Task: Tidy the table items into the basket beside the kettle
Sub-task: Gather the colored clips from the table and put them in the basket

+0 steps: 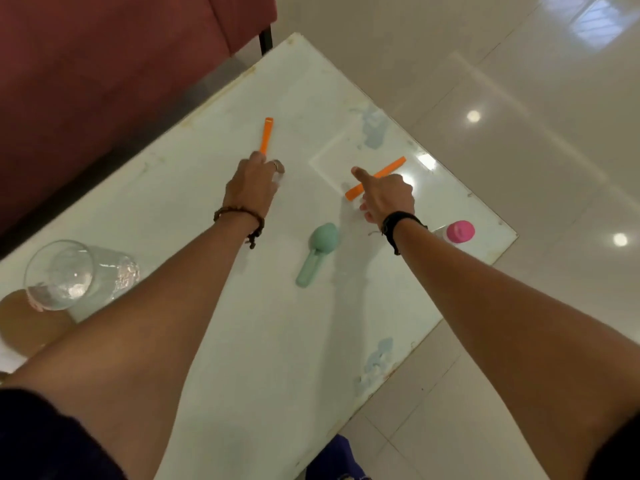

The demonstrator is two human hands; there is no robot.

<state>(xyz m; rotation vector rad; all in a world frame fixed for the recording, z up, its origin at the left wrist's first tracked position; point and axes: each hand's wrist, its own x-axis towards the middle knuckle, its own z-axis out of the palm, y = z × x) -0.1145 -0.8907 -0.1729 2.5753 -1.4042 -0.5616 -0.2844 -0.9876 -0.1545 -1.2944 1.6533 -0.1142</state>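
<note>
**What you can't make out**

Your left hand (251, 183) hides the near end of one orange stick (266, 135); your right hand (386, 195) covers the middle of the other orange stick (389, 169). Whether either hand grips its stick is unclear. The brown round object (20, 322) is cut off at the left edge.

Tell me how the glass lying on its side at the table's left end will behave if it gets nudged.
The glass lies on its side, so its round wall probably lets it roll. It sits near the table edge, so a roll could drop it. Being clear glass, it is likely fragile and smooth to grip.
</note>
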